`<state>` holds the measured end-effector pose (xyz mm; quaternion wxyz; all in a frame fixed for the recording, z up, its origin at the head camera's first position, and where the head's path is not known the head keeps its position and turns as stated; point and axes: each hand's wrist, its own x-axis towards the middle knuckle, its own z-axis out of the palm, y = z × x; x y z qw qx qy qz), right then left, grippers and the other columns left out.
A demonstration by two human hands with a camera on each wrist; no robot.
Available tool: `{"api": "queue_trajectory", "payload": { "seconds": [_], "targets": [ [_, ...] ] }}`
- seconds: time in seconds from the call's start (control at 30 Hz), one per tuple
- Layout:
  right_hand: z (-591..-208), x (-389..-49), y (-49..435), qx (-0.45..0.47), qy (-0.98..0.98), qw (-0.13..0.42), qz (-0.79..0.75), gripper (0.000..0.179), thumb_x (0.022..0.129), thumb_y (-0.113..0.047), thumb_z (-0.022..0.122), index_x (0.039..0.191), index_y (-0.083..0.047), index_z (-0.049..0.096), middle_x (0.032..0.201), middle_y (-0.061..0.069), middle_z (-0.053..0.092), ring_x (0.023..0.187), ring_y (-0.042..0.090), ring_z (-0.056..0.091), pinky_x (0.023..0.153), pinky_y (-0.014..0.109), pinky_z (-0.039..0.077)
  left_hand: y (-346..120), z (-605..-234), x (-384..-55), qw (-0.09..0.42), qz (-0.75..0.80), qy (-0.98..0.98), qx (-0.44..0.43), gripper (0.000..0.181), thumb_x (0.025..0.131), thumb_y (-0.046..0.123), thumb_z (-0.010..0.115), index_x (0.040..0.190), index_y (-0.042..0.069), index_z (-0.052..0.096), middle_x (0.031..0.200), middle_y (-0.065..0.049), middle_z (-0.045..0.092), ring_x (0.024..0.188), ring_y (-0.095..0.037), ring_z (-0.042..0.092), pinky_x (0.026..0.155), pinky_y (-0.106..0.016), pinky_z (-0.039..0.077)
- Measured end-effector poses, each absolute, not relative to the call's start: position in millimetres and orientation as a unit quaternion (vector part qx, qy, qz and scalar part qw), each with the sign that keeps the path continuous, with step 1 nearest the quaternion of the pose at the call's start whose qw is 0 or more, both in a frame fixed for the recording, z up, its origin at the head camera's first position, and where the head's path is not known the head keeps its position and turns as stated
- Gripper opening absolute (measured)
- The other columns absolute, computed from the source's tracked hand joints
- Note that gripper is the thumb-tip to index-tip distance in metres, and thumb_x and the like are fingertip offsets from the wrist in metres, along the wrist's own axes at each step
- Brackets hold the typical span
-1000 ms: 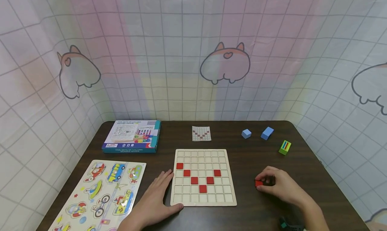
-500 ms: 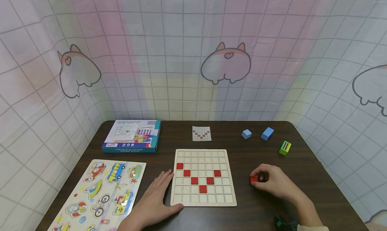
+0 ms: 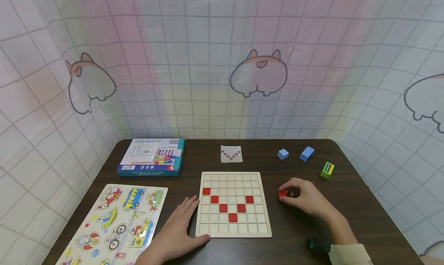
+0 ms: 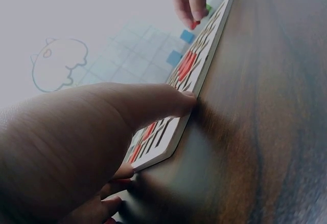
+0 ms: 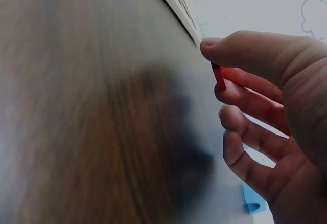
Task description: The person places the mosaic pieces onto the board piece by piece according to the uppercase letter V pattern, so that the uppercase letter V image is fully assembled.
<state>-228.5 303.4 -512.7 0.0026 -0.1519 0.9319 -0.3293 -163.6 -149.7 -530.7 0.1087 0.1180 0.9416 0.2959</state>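
In the head view, a pale wooden grid board lies mid-table, with several red square tiles set in its cells in a lopsided V. My left hand rests at its lower left; the thumb touches the front edge and the fingers lie by the left side. To the right of the board, my right hand pinches one red square tile between thumb and index finger. The right wrist view has this tile held by its edges above the table, other fingers loosely bent.
Behind the board lies a small pattern card. Two blue blocks and a green striped block stand at the back right. A boxed set and a vehicle picture board occupy the left side.
My right hand has moved left and away from me, carrying the pinched red tile closer to the board. The left hand and the board have stayed in place.
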Motion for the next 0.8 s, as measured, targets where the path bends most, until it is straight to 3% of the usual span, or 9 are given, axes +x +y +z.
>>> {"api": "queue_trajectory", "payload": {
  "seconds": [0.8],
  "targets": [
    [-515, -264, 255, -0.183, 0.919, 0.027, -0.348, 0.026, 0.096, -0.03, 0.09, 0.12, -0.023, 0.083, 0.113, -0.006, 0.073, 0.093, 0.016, 0.062, 0.078, 0.025, 0.055, -151, -530, -163, 0.107, 0.297, 0.941, 0.122, 0.118, 0.081, 0.077, 0.084, 0.175, 0.023, 0.037, 0.183, 0.001, 0.034, 0.174, -0.033, 0.021, 0.138, -0.067, 0.025]
  ]
}}
